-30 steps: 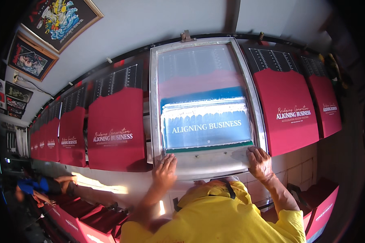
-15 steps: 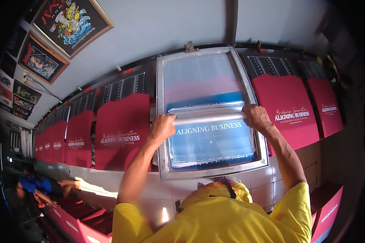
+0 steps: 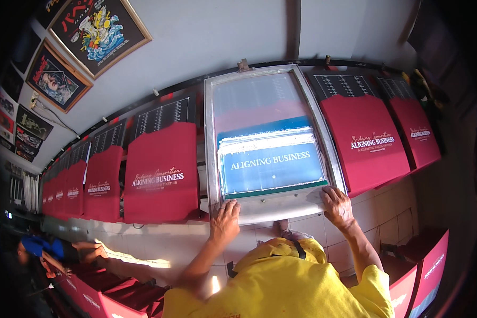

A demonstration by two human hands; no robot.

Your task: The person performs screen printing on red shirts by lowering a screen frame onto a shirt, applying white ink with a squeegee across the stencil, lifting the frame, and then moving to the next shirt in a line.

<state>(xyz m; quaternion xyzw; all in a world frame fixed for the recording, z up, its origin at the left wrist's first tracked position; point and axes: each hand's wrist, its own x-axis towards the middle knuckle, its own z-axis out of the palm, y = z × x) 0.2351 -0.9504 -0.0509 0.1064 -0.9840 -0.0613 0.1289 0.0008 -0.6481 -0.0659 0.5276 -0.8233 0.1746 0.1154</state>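
Observation:
A screen-printing screen [image 3: 211,132] in a metal frame lies over a dark red shirt, with blue stencil mesh and white lettering. My left hand [image 3: 225,220] and my right hand [image 3: 338,208] are closed round the two ends of a metal squeegee [image 3: 281,199]. The squeegee lies across the screen's near end, its green blade edge facing away from me. A thick band of white ink [image 3: 267,140] crosses the mesh's middle. Through the mesh's far part, the dark red shirt shows faintly.
Dark red shirts lie on boards along both sides, including a left shirt [image 3: 161,175] and a right shirt [image 3: 363,143]. More red shirts [image 3: 124,291] stand in a row behind. A person in blue [image 3: 42,246] is at the lower left. Framed posters [image 3: 98,32] hang on the wall.
Both hands have drawn the squeegee toward me, from the mesh's middle to its near end. A white ink band now shows across the middle.

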